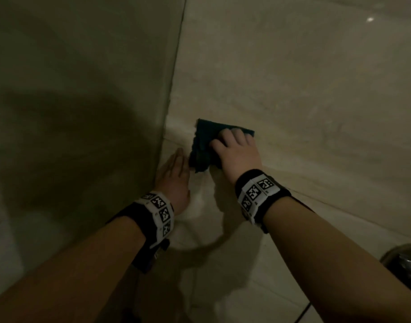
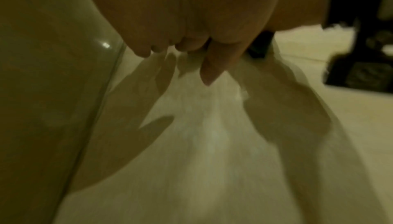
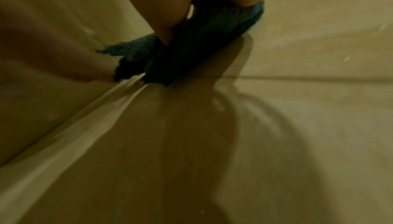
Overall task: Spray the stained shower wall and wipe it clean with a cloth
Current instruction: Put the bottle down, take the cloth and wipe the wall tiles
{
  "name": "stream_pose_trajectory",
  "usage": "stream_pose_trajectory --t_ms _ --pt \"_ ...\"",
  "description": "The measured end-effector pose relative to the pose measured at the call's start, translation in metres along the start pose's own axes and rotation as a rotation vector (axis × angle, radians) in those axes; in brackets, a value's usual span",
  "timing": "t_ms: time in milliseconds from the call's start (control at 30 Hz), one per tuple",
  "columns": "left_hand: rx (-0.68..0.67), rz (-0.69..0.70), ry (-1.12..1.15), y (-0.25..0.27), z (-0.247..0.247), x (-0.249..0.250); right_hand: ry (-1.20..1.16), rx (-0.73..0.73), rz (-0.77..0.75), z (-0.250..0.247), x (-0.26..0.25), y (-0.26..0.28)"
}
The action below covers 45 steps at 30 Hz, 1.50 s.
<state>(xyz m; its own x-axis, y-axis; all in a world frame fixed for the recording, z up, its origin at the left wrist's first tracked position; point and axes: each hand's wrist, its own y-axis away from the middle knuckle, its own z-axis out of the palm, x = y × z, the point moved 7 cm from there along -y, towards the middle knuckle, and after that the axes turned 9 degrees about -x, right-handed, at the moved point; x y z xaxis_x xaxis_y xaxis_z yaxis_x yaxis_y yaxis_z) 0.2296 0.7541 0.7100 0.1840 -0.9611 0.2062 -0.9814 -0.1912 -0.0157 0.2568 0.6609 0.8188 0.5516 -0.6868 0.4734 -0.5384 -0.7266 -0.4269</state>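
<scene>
Wall (image 1: pixel 304 89) tile fills the right of the head view, and the cloth (image 1: pixel 204 145) lies on it at centre, pressed flat under the spread fingers of the right hand (image 1: pixel 237 152). The left hand (image 1: pixel 174 176), fingers straight and together, rests just left of it. No spray bottle shows, so spraying seems done and wiping is under way. A corner seam (image 1: pixel 174 89) bounds the left; open tile lies up and right.

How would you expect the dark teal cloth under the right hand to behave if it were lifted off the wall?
Probably floppy: the cloth lies folded, with a ragged, frayed lower edge. Likely light for its size, since the right hand pins it to the tiled wall with fingers alone. It may cling slightly if damp; wetness cannot be told.
</scene>
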Motion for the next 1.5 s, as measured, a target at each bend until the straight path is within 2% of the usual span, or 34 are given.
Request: stream_pose_trajectory --t_ms 233,300,400,467,533,633,700,800,900,1000,1100,1300,1500 --pt "0.120 0.062 0.079 -0.004 -0.020 0.004 0.027 -0.208 -0.089 0.041 -0.011 0.040" --pt "0.148 0.101 0.083 -0.002 -0.021 0.007 0.021 -0.158 -0.026 0.030 0.007 0.041" --pt "0.207 0.161 0.094 0.000 -0.032 0.013 -0.028 0.005 0.119 0.001 0.042 0.035" --pt "0.248 0.189 0.118 -0.001 -0.041 0.022 -0.030 0.055 0.155 -0.012 0.052 0.035" --pt "0.250 0.181 0.151 -0.002 -0.046 0.032 0.003 0.035 0.114 -0.008 0.049 0.039" --pt "0.265 0.179 0.164 0.000 -0.044 0.044 0.057 -0.104 0.050 0.021 0.037 0.056" --pt "0.284 0.198 0.159 0.000 -0.040 0.049 0.079 -0.142 0.005 0.039 0.034 0.071" --pt "0.298 0.204 0.168 -0.002 -0.035 0.053 0.085 -0.042 -0.010 0.036 0.049 0.080" --pt "0.334 0.218 0.215 -0.005 -0.032 0.058 0.026 0.159 0.087 0.010 0.079 0.079" --pt "0.326 0.187 0.229 -0.005 -0.024 0.062 -0.010 0.275 0.145 0.000 0.092 0.080" --pt "0.308 0.171 0.250 -0.003 -0.016 0.071 -0.078 0.306 0.181 0.015 0.087 0.094" --pt "0.296 0.198 0.309 0.001 -0.009 0.088 -0.238 0.227 0.382 0.051 0.078 0.137" --pt "0.432 0.256 0.328 0.002 -0.014 0.105 -0.324 0.480 0.575 0.007 0.122 0.140"
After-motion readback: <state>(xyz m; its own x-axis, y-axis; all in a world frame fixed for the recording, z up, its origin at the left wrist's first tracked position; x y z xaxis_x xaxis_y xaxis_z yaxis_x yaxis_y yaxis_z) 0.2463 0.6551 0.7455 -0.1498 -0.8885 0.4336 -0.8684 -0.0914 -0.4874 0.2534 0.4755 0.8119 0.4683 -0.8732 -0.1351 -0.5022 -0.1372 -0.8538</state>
